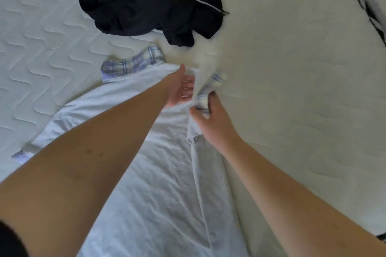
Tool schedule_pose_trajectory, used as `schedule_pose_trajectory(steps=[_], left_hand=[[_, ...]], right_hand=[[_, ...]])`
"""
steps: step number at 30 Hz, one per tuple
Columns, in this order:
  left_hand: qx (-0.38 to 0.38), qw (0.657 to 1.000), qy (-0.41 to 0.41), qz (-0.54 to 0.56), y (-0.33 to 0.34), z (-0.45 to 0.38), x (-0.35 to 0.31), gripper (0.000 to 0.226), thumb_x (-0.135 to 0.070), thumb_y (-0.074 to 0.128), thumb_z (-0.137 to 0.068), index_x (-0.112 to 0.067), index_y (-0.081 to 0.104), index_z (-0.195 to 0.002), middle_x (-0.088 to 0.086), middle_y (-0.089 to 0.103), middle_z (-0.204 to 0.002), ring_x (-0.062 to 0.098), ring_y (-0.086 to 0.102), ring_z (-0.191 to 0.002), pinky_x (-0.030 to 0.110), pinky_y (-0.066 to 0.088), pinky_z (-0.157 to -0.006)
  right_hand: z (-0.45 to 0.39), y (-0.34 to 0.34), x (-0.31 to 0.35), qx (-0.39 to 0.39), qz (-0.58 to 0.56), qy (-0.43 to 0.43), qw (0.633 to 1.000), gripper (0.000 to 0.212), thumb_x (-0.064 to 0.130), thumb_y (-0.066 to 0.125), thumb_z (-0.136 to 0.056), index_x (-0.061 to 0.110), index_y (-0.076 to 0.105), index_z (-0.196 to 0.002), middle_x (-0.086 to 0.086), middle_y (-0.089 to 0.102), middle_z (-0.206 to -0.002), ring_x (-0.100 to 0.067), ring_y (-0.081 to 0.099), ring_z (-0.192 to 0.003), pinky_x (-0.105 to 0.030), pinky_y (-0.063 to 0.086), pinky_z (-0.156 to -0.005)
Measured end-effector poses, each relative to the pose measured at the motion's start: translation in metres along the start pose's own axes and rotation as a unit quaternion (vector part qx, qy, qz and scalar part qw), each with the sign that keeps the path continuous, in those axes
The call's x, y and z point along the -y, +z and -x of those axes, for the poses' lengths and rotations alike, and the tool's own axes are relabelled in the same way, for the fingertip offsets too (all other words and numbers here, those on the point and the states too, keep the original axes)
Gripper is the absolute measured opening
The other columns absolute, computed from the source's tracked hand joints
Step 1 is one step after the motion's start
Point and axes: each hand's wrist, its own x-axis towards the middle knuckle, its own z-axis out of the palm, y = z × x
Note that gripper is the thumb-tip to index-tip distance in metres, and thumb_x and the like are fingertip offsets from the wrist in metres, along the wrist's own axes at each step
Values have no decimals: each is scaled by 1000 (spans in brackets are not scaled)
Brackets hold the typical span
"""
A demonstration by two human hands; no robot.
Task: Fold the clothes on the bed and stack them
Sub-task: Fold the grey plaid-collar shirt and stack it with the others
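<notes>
Pale blue shirt [158, 152] lies spread face down on the bed [292, 89], plaid collar at the far end. Right hand [211, 119] pinches the plaid-lined sleeve cuff [203, 101], fingers curled round it; left hand [181, 89] is flat, fingers straight, on the shoulder area. Best to pin the shoulder line with the flat hand and lay the sleeve inward, straight, smoothing wrinkles. Dark hoodie [146, 4] sits crumpled beyond the collar, apart, unfolded; nothing blocks the fold.

Two bare forearms, without sleeves. The left forearm [94, 152] shows a few small dark moles along its upper side. A dark sleeve edge [10, 240] shows at that arm's upper end. No rings, watch or bracelets show on either hand.
</notes>
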Motion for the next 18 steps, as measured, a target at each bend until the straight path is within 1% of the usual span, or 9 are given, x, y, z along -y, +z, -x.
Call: schedule_pose_trajectory(steps=[2, 4, 6, 9, 11, 13, 14, 16, 18], left_hand=[[35, 999, -9, 32, -20, 4, -9, 73, -68, 25, -97, -10, 68, -112, 9, 72, -108, 25, 71, -97, 35, 57, -83], [57, 997, -18, 47, -42, 7, -15, 81, -75, 26, -92, -12, 76, -97, 7, 75, -95, 23, 73, -86, 31, 58, -72], [66, 997, -24, 18, -67, 10, -18, 86, -84, 29, -84, -13, 74, -101, 5, 74, -97, 23, 71, -88, 34, 55, -81], [91, 983, -67, -142, -94, 19, -11, 73, -84, 49, -75, -19, 72, -97, 3, 71, -95, 21, 68, -81, 39, 52, -86], [27, 959, -68, -275, -101, 21, 3, 60, -63, 69, -79, -17, 64, -117, 3, 67, -117, 20, 68, -98, 39, 50, -94], [-82, 953, -15, -293, -102, 18, 16, 58, -26, 76, -85, -9, 52, -135, 3, 62, -124, 16, 65, -105, 31, 53, -89], [-118, 959, 9, -259, -102, 16, 22, 43, -11, 71, -87, -5, 58, -128, 4, 66, -113, 14, 69, -96, 26, 55, -82], [-167, 965, 32, -200, -103, 18, 31, 14, -3, 59, -89, -9, 67, -98, 6, 68, -90, 16, 69, -84, 26, 55, -76], [-207, 955, 37, -207, -102, 23, 36, 12, -5, 53, -88, -13, 62, -91, 7, 64, -85, 22, 61, -80, 32, 50, -71]], right_hand=[[-3, 22, 6, 39, 55, -71, 995, 46, 14, 59, -90, 11, 50, -135, -2, 53, -129, -12, 51, -118, -6, 35, -91], [-3, 45, 7, 58, 103, -108, 987, 40, 11, 59, -91, 5, 53, -131, -8, 52, -129, -21, 51, -119, -16, 40, -94], [-3, 64, 4, 66, 148, -113, 980, 29, 9, 58, -92, 1, 57, -121, -12, 53, -126, -27, 54, -114, -30, 45, -91], [0, 86, -4, 132, 146, -94, 976, 23, 6, 54, -93, 8, 60, -115, -2, 57, -122, -20, 55, -111, -33, 46, -93], [5, 91, -12, 158, 140, -77, 974, 23, 10, 52, -94, 13, 60, -115, 4, 59, -119, -12, 53, -109, -30, 45, -93], [10, 86, -21, 113, 142, -78, 980, 27, 11, 53, -95, 12, 61, -120, 2, 60, -127, -12, 51, -116, -25, 39, -99], [12, 80, -25, 75, 150, -76, 983, 28, 9, 54, -95, 11, 62, -122, 0, 60, -129, -14, 52, -119, -25, 38, -102], [10, 65, -34, 7, 187, -59, 981, 31, 7, 55, -93, 9, 62, -123, -4, 62, -127, -20, 54, -119, -29, 36, -105], [1, 50, -43, -15, 239, -19, 971, 38, 8, 56, -92, 10, 57, -131, -6, 56, -136, -24, 49, -127, -31, 32, -109]])
